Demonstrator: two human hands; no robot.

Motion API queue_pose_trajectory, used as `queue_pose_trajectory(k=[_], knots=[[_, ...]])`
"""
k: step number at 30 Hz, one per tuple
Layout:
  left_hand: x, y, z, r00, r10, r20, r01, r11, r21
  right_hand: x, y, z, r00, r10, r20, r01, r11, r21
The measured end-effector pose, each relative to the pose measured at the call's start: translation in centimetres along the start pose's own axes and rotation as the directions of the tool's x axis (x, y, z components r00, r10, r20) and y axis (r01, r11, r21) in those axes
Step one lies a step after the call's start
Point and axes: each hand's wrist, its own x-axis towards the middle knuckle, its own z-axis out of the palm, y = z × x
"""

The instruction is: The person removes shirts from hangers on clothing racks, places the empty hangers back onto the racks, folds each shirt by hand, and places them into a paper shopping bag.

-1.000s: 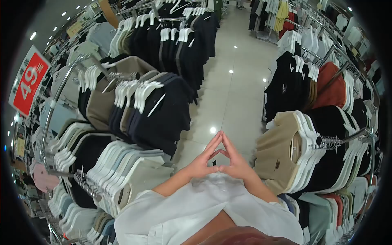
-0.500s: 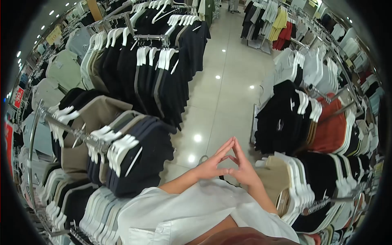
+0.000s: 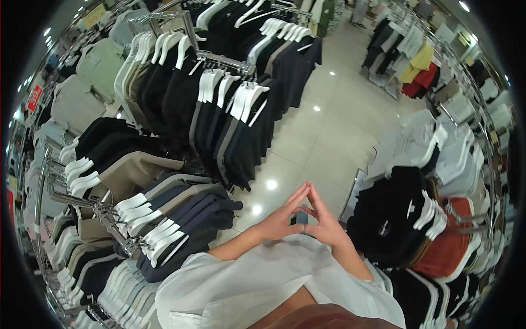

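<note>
The left hand (image 3: 278, 223) and right hand (image 3: 325, 226) are open, fingers extended, fingertips meeting in a peak above the worn white shirt (image 3: 246, 277), holding only each other. Navy shirts (image 3: 201, 222) hang leftward, a black shirt (image 3: 386, 211) rightward.

The left hand (image 3: 276, 222) and the right hand (image 3: 326, 227) come together in front of the belly. The tips of the long fingers (image 3: 318, 200) touch at the top and make a point, like a roof. The fingers are straight and point up and away from the body. Lower down, the thumbs (image 3: 296, 228) reach in toward each other and look like they meet. There is a gap between the palms. The left arm (image 3: 235, 248) is bare and slants in from the left. The right arm (image 3: 353, 259) is bare too and stands steeper. Both wrists look almost straight.
</note>
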Motion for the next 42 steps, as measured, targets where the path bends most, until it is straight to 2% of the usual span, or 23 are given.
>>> queue_pose_trajectory(k=[8,14,16,19,22,23,24,25,27,28,29,30,31,34,37,40,42], knots=[[6.9,-1.2,-5.4,0.974,0.024,-0.227,0.002,0.994,0.113,11.9,3.2,-8.0,0.958,-0.061,0.282,0.056,0.998,0.025],[15.9,-0.8,-7.9,0.92,0.016,-0.392,0.008,0.998,0.06,21.1,2.4,-16.4,0.897,-0.035,0.441,0.036,0.999,0.008],[18.5,-0.5,-9.0,0.908,0.049,-0.416,-0.006,0.995,0.104,24.0,0.9,-19.2,0.871,-0.019,0.491,0.032,0.999,-0.017],[21.4,-0.1,-10.3,0.871,0.091,-0.483,-0.013,0.987,0.163,28.0,0.2,-21.9,0.826,-0.072,0.559,0.115,0.993,-0.042],[22.0,1.7,-11.2,0.819,0.122,-0.56,0.044,0.961,0.274,31.5,-0.8,-22.5,0.774,-0.136,0.619,0.158,0.987,0.02],[22.0,2.7,-11.5,0.799,0.142,-0.584,0.072,0.942,0.328,32.7,-0.8,-22.5,0.766,-0.161,0.622,0.166,0.985,0.051],[22.2,3.9,-11.4,0.695,0.262,-0.67,0.013,0.927,0.376,33.7,-0.7,-22.3,0.759,-0.186,0.624,0.171,0.982,0.085],[21.5,4.1,-11.7,0.645,0.327,-0.69,0.04,0.888,0.459,34.6,-0.6,-22.0,0.754,-0.21,0.623,0.173,0.978,0.12],[19.9,5.1,-12.4,0.56,0.446,-0.698,0.116,0.792,0.599,36.8,-0.2,-21.3,0.769,-0.218,0.601,0.175,0.976,0.131],[20.1,6.0,-12.5,0.431,0.56,-0.708,0.141,0.733,0.666,38.0,0.0,-20.9,0.782,-0.222,0.583,0.178,0.975,0.133],[19.4,6.3,-12.8,0.391,0.571,-0.722,0.193,0.716,0.671,39.2,0.1,-20.6,0.783,-0.218,0.583,0.18,0.976,0.123],[19.2,6.6,-13.6,0.37,0.645,-0.669,0.262,0.618,0.741,40.5,0.0,-20.2,0.785,-0.214,0.581,0.183,0.977,0.112],[19.0,7.1,-14.6,0.358,0.711,-0.606,0.329,0.511,0.794,41.6,-0.2,-19.6,0.791,-0.207,0.576,0.185,0.978,0.098],[19.0,8.3,-16.6,0.361,0.731,-0.579,0.527,0.352,0.774,44.8,-1.4,-18.1,0.79,-0.234,0.567,0.252,0.967,0.048],[19.1,7.9,-18.5,0.366,0.696,-0.618,0.599,0.332,0.729,48.1,-2.6,-17.0,0.781,-0.251,0.571,0.335,0.941,-0.044],[19.3,7.9,-19.6,0.427,0.64,-0.639,0.623,0.304,0.721,51.9,-3.2,-15.9,0.762,-0.315,0.566,0.451,0.886,-0.113],[19.4,7.6,-19.5,0.418,0.613,-0.671,0.625,0.341,0.702,54.6,-3.8,-15.1,0.746,-0.332,0.578,0.504,0.848,-0.163]])
